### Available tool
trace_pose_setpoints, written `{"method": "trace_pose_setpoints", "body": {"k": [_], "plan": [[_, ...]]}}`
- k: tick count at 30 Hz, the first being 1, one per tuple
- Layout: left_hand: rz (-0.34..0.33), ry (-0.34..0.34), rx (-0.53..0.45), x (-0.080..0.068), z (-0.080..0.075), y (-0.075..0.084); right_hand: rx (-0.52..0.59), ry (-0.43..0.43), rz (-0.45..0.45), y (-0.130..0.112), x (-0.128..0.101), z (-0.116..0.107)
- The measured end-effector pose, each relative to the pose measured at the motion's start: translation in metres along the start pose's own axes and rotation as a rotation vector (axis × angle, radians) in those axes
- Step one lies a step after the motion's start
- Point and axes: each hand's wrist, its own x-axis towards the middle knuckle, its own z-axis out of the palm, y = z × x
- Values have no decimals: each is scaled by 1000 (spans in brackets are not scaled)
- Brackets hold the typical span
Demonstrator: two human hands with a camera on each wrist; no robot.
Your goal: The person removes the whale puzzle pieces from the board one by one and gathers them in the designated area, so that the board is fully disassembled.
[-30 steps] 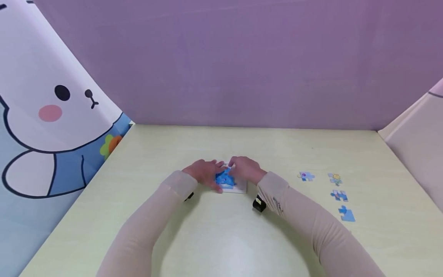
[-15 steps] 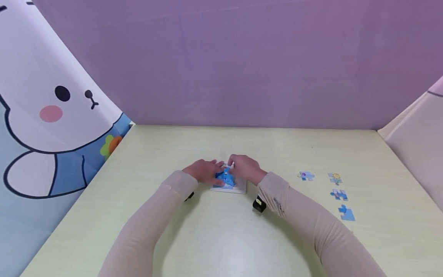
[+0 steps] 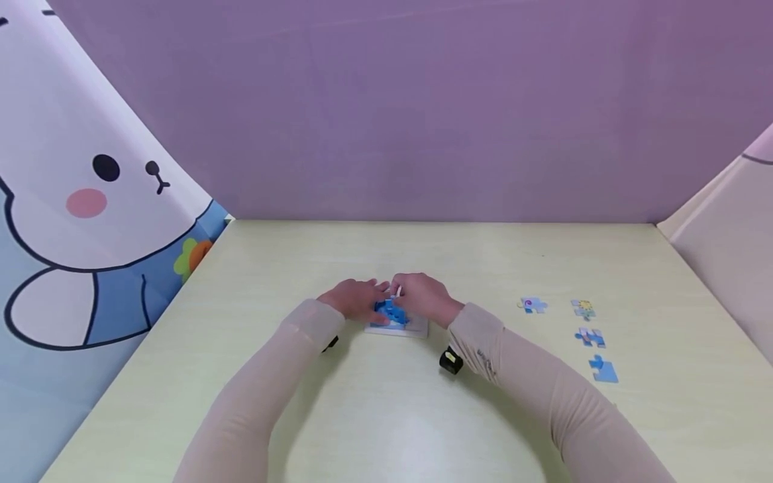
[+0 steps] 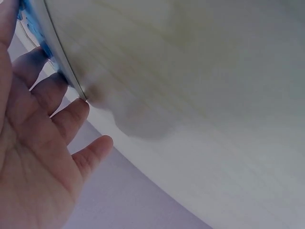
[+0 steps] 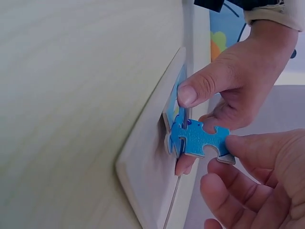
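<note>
We see the right hand (image 5: pixel 252 186) pinching a blue puzzle piece (image 5: pixel 200 139) at the puzzle board (image 5: pixel 143 162); the left hand (image 5: pixel 228 86) presses the board with thumb, holding nothing

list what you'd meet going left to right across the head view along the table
left hand → puzzle board → right hand → purple-swirl loose piece → loose pieces in a column near the right edge, the yellow-flower piece at its far end
</note>
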Motion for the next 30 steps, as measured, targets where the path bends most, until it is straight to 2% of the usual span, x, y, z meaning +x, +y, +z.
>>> {"method": "trace_pose_setpoints", "body": {"k": [9,17,21,30], "plan": [[10,-3,21,2,-3,2,31,24,-7,4,-3,1],[21,-11,53,4,-2,3,211,82,24,18,-10,0],[11,-21,70,5,-1,2,258,96,42,25,-12,-2],[-26,-39,16,2,0,1,298,93,77,42,-22,-19]]}}
